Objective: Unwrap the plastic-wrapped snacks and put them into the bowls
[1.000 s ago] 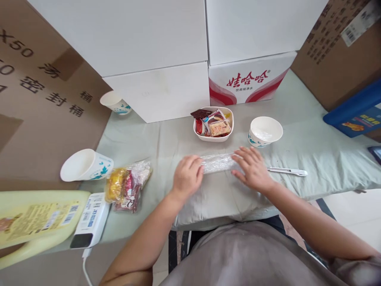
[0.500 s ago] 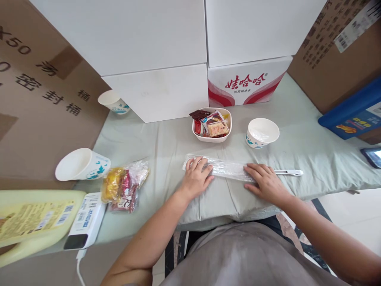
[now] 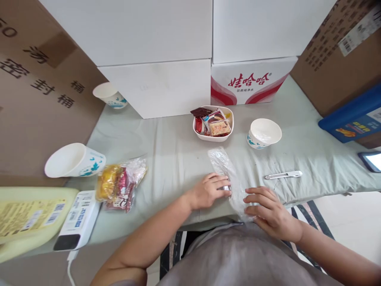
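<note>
A folded strip of clear plastic wrap (image 3: pixel 230 182) lies slantwise on the cloth, its near end at the front edge. My left hand (image 3: pixel 210 191) rests along its left edge, fingers extended and touching the plastic. At the lower right edge, my right hand (image 3: pixel 272 212) has its fingers apart and slightly bent against the strip; its thumb is partly hidden. A white utility knife (image 3: pixel 283 175) lies to the right of the strip. Beyond it stands a paper bowl (image 3: pixel 264 133) with something clear inside. A white tub (image 3: pixel 212 138) full of wrapped snacks sits behind the strip.
Bagged snacks (image 3: pixel 122 184), a paper bowl (image 3: pixel 92 162) on its side and a white power bank (image 3: pixel 77 218) with a cable are on the left, beside a yellow jug (image 3: pixel 35 214). White boxes (image 3: pixel 154 87) form the back. A blue container (image 3: pixel 354 115) and a phone (image 3: pixel 370 161) are at right.
The plastic strip has turned from lying crosswise to pointing toward me. My left hand moved right and nearer; my right hand came nearer, away from the utility knife.
</note>
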### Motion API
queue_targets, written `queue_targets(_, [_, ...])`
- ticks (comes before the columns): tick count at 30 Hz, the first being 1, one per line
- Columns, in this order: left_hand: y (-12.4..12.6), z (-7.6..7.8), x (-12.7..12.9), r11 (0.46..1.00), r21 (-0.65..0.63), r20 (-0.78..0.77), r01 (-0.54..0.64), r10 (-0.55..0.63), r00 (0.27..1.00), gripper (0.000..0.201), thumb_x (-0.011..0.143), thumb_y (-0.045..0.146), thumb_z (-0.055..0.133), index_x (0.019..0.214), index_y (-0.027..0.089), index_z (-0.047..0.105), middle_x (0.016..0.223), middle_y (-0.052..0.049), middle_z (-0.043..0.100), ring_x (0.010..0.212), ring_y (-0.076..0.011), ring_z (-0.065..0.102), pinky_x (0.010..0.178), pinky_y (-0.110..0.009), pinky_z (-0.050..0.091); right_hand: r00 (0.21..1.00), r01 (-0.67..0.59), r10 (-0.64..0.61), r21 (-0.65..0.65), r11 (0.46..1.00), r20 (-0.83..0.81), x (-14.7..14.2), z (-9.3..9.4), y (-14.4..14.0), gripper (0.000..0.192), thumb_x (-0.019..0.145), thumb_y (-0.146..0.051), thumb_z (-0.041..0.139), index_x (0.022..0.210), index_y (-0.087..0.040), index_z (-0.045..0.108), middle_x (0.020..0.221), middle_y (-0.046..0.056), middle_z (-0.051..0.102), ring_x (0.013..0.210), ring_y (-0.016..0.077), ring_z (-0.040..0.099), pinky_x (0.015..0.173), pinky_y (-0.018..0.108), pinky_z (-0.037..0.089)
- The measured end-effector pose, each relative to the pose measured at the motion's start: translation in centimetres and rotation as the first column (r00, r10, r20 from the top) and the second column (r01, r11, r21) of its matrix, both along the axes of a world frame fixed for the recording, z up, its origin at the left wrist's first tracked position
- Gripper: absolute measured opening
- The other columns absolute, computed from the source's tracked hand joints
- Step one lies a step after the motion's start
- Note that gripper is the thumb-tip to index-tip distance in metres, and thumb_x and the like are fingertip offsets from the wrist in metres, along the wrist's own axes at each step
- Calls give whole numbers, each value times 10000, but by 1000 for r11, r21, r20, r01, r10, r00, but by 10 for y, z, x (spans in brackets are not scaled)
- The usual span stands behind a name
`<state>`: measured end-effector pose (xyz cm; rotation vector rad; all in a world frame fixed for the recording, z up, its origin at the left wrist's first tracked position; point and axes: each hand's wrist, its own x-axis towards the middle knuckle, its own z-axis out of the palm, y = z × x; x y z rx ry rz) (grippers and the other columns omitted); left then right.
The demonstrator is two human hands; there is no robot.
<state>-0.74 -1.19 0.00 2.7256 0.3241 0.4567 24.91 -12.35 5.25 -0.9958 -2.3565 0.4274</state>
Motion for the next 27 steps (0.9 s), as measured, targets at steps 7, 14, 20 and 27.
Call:
queue_targets(7, [10, -2, -3, 970, -234, 28, 64, -59, 998, 486, 817, 32, 446, 1229, 240, 599, 1264, -26, 665, 1348, -209, 460, 1094, -394, 370, 932, 225, -304, -343, 912, -199, -21, -2, 86, 159, 918, -270, 538, 1041, -201, 612, 930, 62, 707, 807, 160, 677, 698, 266, 527])
queue_targets(14, [11, -3, -7, 906, -404, 65, -126, 166, 984, 457, 894, 150, 464, 1349, 193, 448, 1234, -111, 644, 1182, -221, 587, 1018, -420, 478, 832, 514, -555, -425, 745, 32, -51, -38, 155, 266, 870, -229, 553, 1124, -183, 613, 897, 54, 723, 792, 185, 671, 756, 308, 512])
queue_targets(20, [8, 3, -7, 846, -497, 82, -195, 269, 960, 494, 856, 159, 522, 1338, 209, 425, 1242, -102, 632, 1159, -212, 602, 992, -406, 500, 760, 639, -581, -175, 749, 291, -66, -43, 155, 265, 941, -258, 451, 1143, -172, 600, 1063, 112, 700, 933, 238, 658, 790, 331, 485])
queue_targets(27, [9, 5, -5, 907, -356, 105, -226, 279, 954, 337, 894, 228, 542, 1229, 208, 572, 993, -52, 696, 931, -193, 621, 856, -367, 526, 696, 666, -579, -81, 742, 424, -77, -45, 154, 318, 975, -292, 374, 1200, -179, 568, 1140, 128, 655, 851, 234, 652, 694, 320, 459])
